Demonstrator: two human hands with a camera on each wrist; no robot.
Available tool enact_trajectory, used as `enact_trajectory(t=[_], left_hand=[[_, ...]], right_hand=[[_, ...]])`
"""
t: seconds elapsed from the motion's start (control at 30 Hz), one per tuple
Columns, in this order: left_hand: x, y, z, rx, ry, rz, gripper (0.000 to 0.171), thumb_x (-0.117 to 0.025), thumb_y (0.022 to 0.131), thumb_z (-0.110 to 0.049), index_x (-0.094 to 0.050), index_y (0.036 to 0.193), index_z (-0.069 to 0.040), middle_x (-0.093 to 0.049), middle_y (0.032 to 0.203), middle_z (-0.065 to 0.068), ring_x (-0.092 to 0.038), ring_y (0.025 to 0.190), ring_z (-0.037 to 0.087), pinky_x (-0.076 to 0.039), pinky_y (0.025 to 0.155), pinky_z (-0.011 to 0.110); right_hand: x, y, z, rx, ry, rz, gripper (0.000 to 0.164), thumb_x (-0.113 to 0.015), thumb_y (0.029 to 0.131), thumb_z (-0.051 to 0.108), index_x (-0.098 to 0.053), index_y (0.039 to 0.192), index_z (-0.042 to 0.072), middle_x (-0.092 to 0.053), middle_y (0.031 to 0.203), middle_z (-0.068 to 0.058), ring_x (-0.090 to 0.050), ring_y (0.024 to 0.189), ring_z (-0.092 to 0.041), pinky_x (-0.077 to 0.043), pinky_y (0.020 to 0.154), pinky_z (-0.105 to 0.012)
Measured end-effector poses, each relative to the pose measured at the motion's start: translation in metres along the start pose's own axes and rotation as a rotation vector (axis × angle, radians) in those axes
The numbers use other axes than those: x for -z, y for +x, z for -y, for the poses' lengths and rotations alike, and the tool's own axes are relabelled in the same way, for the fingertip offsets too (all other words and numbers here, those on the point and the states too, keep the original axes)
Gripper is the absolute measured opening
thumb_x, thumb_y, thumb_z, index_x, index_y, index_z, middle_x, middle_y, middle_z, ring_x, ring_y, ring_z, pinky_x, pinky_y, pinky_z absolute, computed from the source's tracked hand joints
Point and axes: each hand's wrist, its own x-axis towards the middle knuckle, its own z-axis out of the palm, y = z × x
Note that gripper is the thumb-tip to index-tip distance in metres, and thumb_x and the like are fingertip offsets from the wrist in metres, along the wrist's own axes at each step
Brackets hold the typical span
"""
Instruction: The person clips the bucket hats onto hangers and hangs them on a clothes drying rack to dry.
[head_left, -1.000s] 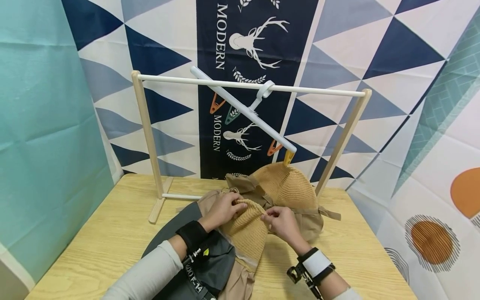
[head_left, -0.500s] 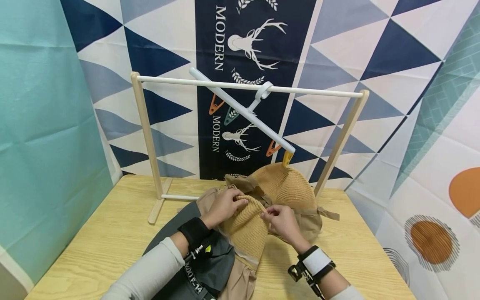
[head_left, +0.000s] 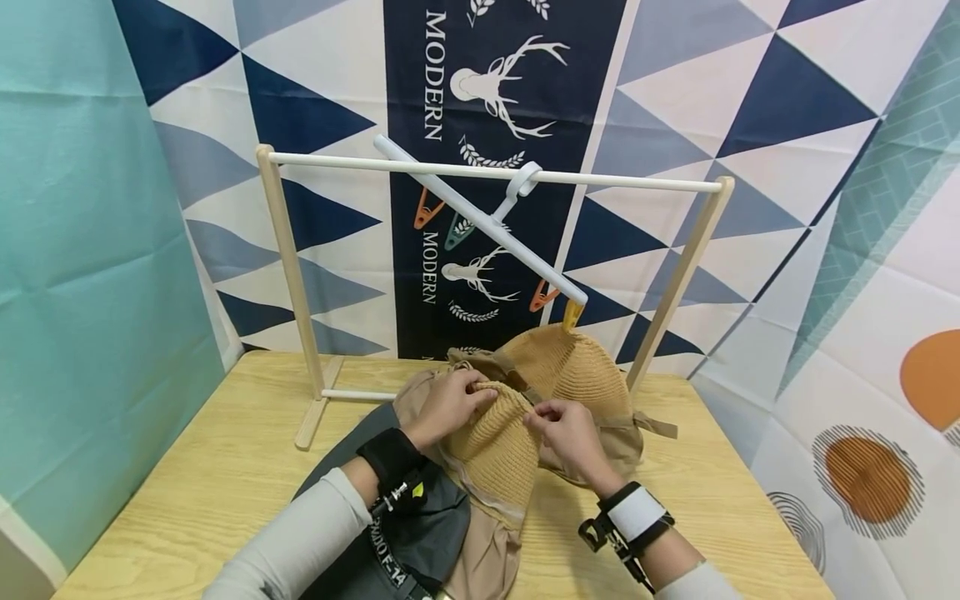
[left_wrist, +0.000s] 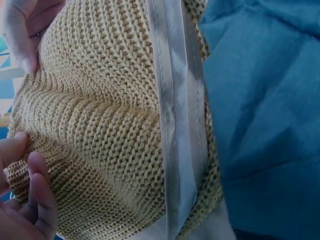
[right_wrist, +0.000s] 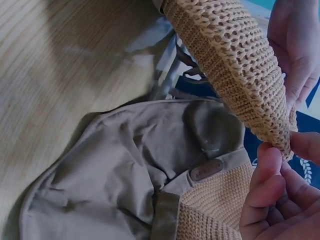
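Note:
A sun hat with a tan knitted crown [head_left: 498,458] and a beige cloth brim [head_left: 487,550] is held between both hands. My left hand [head_left: 450,408] pinches the top of the crown at its left side. On the right side, my right hand [head_left: 570,437] pinches the same crown between thumb and fingertips. The right wrist view shows the knit [right_wrist: 240,65] drawn to a narrow edge at the fingers. Just behind, a second hat with a knitted crown [head_left: 592,375] and brown brim hangs from a yellow clip [head_left: 572,315], partly hidden by the held hat.
The yellow clip is on the low right end of a tilted pale-blue hanger [head_left: 487,223], hooked over the rack's white rail [head_left: 337,162]. Orange clips [head_left: 427,208] and a green clip [head_left: 457,232] hang from it too. A dark grey hat [head_left: 427,533] lies on the wooden table [head_left: 202,500] under my left forearm.
The held crown has risen slightly, with both hands keeping their pinch on it. The hanger and the clipped hat stay as they were.

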Motion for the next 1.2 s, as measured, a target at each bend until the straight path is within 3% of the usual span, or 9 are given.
enact_trajectory(t=[0.27,0.43,0.63,0.87,1.2], left_hand=[[0.010,0.006,-0.001,0.004,0.000,-0.023,0.018,-0.066,0.093,-0.033,-0.072,0.094,-0.016,-0.064,0.080,-0.001,-0.051,0.062,0.008,-0.041,0.057,0.022],[0.015,0.008,0.000,0.023,-0.030,-0.051,0.017,-0.068,0.092,-0.031,-0.073,0.094,-0.014,-0.065,0.080,-0.001,-0.051,0.063,0.008,-0.042,0.057,0.022],[0.015,0.008,-0.001,0.020,-0.070,-0.046,0.016,-0.068,0.092,-0.029,-0.073,0.094,-0.013,-0.066,0.081,0.000,-0.052,0.065,0.009,-0.043,0.059,0.023],[0.015,0.010,-0.004,-0.007,-0.078,-0.055,0.016,-0.068,0.091,-0.029,-0.073,0.094,-0.014,-0.067,0.081,0.001,-0.054,0.061,0.006,-0.044,0.056,0.022],[0.020,0.012,-0.003,-0.008,-0.083,-0.055,0.016,-0.067,0.092,-0.030,-0.074,0.095,-0.015,-0.067,0.081,0.000,-0.054,0.062,0.006,-0.045,0.057,0.022]], right_hand=[[0.004,0.009,0.007,0.033,-0.029,-0.020,0.017,-0.072,0.088,0.023,-0.075,0.089,0.006,-0.069,0.074,-0.006,-0.058,0.056,-0.013,-0.045,0.052,-0.022],[0.005,0.014,0.013,0.043,0.006,0.011,0.021,-0.070,0.090,0.026,-0.075,0.092,0.006,-0.068,0.073,-0.006,-0.057,0.052,-0.012,-0.047,0.052,-0.024],[0.008,0.013,0.016,0.049,0.009,-0.004,0.019,-0.071,0.090,0.024,-0.075,0.089,0.005,-0.065,0.067,-0.005,-0.059,0.052,-0.020,-0.044,0.049,-0.023],[0.012,0.011,0.013,0.033,-0.022,-0.020,0.020,-0.070,0.090,0.024,-0.074,0.091,0.004,-0.067,0.071,-0.006,-0.054,0.049,-0.007,-0.046,0.051,-0.023],[0.011,0.009,0.012,0.049,-0.021,-0.048,0.018,-0.072,0.089,0.021,-0.075,0.086,0.003,-0.068,0.072,-0.007,-0.054,0.053,-0.006,-0.046,0.051,-0.021]])
